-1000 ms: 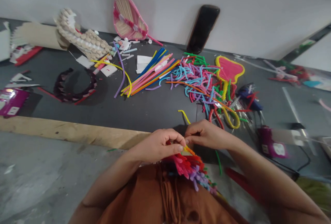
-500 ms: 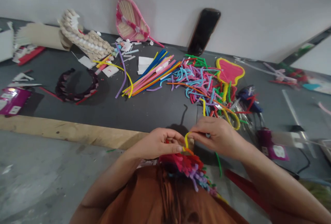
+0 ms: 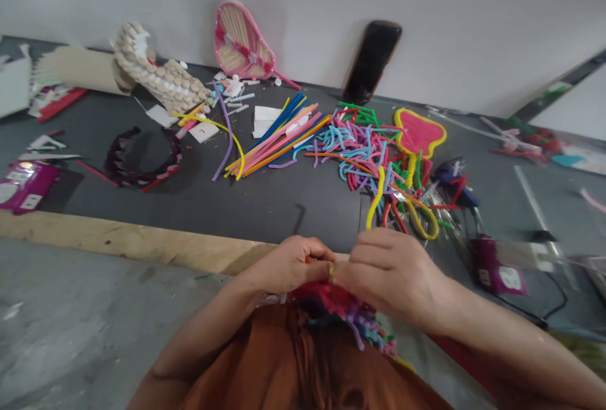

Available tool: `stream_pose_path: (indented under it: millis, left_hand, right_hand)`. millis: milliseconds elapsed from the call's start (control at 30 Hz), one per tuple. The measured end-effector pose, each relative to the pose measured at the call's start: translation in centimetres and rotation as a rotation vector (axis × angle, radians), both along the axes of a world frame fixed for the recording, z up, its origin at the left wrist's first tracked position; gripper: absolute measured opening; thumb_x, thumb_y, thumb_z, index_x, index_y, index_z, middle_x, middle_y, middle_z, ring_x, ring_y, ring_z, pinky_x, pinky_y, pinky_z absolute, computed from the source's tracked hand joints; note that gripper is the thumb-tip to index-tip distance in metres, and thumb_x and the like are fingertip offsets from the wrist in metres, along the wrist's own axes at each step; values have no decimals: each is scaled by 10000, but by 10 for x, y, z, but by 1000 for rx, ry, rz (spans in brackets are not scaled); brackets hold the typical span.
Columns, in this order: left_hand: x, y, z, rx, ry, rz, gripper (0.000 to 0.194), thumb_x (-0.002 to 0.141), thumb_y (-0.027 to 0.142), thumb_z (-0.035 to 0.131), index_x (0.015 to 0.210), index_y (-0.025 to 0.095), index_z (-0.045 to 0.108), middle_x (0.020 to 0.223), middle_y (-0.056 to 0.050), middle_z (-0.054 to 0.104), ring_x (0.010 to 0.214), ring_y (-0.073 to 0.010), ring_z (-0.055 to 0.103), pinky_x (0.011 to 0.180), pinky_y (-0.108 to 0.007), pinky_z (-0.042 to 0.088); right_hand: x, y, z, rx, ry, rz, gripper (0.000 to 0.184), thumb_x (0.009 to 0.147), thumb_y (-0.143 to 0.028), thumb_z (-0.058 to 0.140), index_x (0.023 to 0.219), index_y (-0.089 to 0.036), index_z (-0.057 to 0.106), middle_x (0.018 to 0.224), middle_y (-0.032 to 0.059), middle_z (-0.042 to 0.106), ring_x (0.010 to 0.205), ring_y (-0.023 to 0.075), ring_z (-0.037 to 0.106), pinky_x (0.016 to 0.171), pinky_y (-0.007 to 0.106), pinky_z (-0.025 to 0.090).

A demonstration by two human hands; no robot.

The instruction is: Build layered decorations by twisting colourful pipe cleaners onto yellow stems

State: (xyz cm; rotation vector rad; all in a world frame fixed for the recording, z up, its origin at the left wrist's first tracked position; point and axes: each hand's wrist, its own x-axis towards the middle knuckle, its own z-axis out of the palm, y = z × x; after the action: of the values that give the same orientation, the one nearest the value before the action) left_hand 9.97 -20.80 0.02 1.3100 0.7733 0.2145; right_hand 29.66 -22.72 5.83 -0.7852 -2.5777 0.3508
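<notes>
Close to my body, my left hand (image 3: 288, 265) is closed on a fuzzy bundle of coloured pipe cleaners (image 3: 331, 299), mostly red and pink with purple, blue and green ends hanging to the right. My right hand (image 3: 392, 271) pinches a yellow pipe cleaner (image 3: 376, 200), whose long end sticks up above the knuckles. Its other end shows only as a small yellow bit between both hands' fingertips, which meet at the top of the bundle. The fingers hide where yellow and bundle join.
Cut pipe cleaners lie heaped (image 3: 355, 142) beyond my right hand, beside long straight ones (image 3: 279, 139). A pink yellow-edged shape (image 3: 420, 132), a dark braided headband (image 3: 142, 173) and a pink fan (image 3: 242, 44) are on the table. A phone (image 3: 373, 60) leans against the wall.
My right hand has moved left and down against my left fingertips, and its fingers have curled more. The yellow length between the hands is now mostly covered; its free end stands higher.
</notes>
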Motion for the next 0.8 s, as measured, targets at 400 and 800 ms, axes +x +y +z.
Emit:
stream_pose_path:
  millis: [400,800]
  left_hand:
    - [-3,-2,-7,-155,-90,11,288,842,352,580,956,120,707,825,-27,637,705,-113,528,646,-199,421]
    - [-1,5,-3,-123,-81,21,274,800,333,649,969,121,691,848,-41,685,750,-126,593,704,-224,466]
  right_hand:
    - [18,-18,0,-11,-135,37,131,932,-183,513,976,-193,635,706,5,606,662,155,482,631,317,328]
    - [29,-6,-13,-206,90,-79,159,936,-159,513,1009,-160,655,723,26,618,657,133,508,627,273,401]
